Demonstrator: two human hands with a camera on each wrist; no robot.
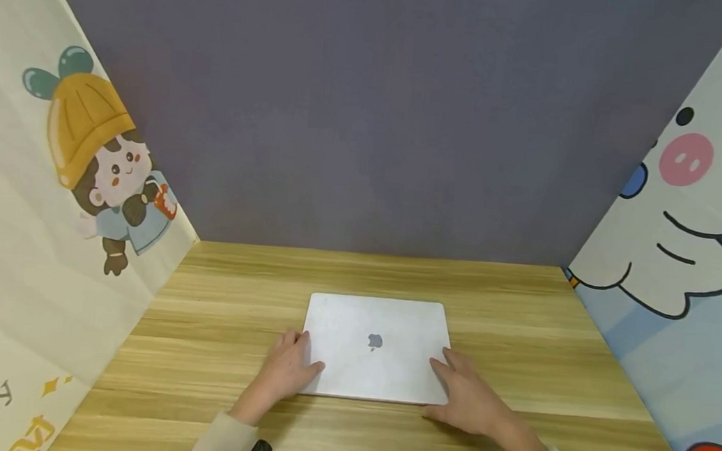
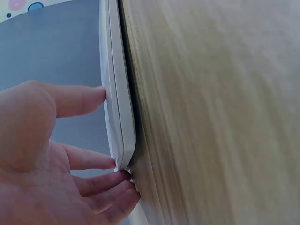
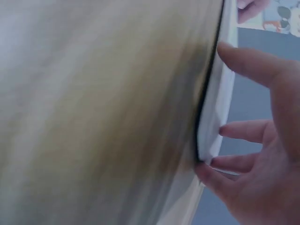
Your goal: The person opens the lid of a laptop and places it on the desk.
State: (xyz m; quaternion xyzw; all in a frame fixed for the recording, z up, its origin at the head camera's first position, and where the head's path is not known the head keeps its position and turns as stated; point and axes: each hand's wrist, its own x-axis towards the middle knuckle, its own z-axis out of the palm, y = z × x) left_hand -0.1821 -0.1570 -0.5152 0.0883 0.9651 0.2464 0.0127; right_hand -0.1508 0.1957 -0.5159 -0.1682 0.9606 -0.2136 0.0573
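Observation:
A closed silver laptop (image 1: 380, 318) with a dark apple logo lies flat on the wooden table. My left hand (image 1: 288, 366) is at its left side near the front corner. Its thumb (image 2: 82, 99) touches the lid by the front edge, while the other fingers reach along the side, the lower ones close to the tabletop. At the opposite front corner is my right hand (image 1: 471, 397), with fingertips on the right side of the laptop (image 3: 216, 112) and the thumb (image 3: 248, 65) against its front edge. Fingers of both hands are spread and fairly straight.
Wood-grain tabletop (image 1: 235, 314) surrounds the laptop. A grey panel (image 1: 381, 115) stands behind the table. Cartoon-printed cloths rise at the left (image 1: 8, 229) and at the right (image 1: 648, 252).

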